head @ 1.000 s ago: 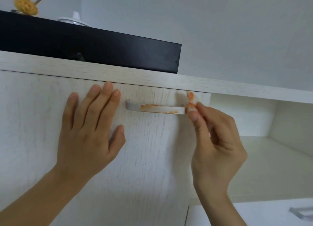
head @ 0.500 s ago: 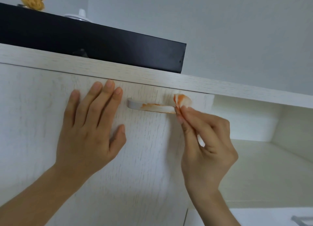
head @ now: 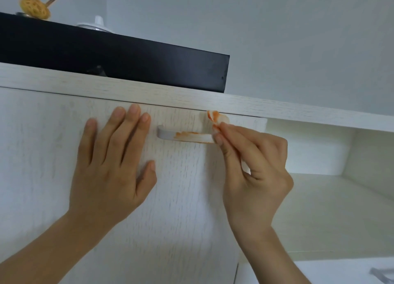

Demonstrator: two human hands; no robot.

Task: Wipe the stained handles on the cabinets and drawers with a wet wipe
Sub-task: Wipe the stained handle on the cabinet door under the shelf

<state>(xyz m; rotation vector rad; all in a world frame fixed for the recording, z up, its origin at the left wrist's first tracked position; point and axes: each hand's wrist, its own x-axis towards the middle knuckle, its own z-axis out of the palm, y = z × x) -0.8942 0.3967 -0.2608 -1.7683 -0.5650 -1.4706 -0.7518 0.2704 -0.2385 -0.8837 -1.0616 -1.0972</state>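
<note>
Wet wipe: the wet wipe [head: 216, 120] sits just right of the frame's centre, bunched at the right end of the handle [head: 185, 136], already blotched orange.
How the wipe handles: soft, limp and light by the look of it; it folds around whatever it is pressed on, so I'd say it needs bunching between fingertips, as it is now, to put any pressure down.
Right hand: the right hand [head: 253, 173] pinches the wipe between thumb and fingertips, fingers drawn in narrow, touching the handle's right end.
Left hand: the left hand [head: 113, 168] lies flat and spread wide on the cabinet door [head: 181, 209], left of the handle, holding nothing; it seems to steady the door.
Handle: a pale, stiff bar fixed across the door, with an orange smear along its middle and right part; its left end looks clean.
Where to press: along the bar's front and lower edge, where the stain shows.
Second handle: a metal handle [head: 382, 274] peeks in at the lower right corner.
Writing: none readable anywhere; the black box [head: 128, 58] in the upper left shows no label.
</note>
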